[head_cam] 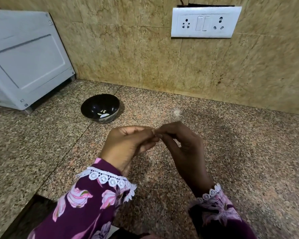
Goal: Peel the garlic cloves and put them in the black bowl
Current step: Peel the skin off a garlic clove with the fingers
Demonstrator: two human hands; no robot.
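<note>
Fingertips (154, 133) of both hands meet above the speckled granite counter (231, 152), curled narrowly inward and pinched on something tiny between them. Only a pale sliver shows at the meeting point, too small and blurred to name with certainty, though it sits where a garlic clove (156, 134) would be worked. The left hand (128, 144) curls with its thumb across the top and its fingers folded under; the right hand (185, 147) arches over from the other side, its fingers bent down to the same spot. Both wrists wear purple floral sleeves (86, 200) edged in white lace.

Beyond the fingers and off to their left stands the black bowl (100, 108), upright on the counter, well apart from both hands. Inside it, at the bottom toward the near wall, lie a few pale peeled cloves (104, 113), small white crescents against the dark glaze; their exact count cannot be told. The rest of the bowl's inside shows only glossy black.

Farther left of the bowl sits a white appliance (24, 61) raised on short feet. High beyond the fingers and to their right, a white switch-and-socket plate (204, 23) is fixed to the tan tiled wall (128, 49). A faint pale smudge (176, 112) lies on the counter just beyond the right hand.
</note>
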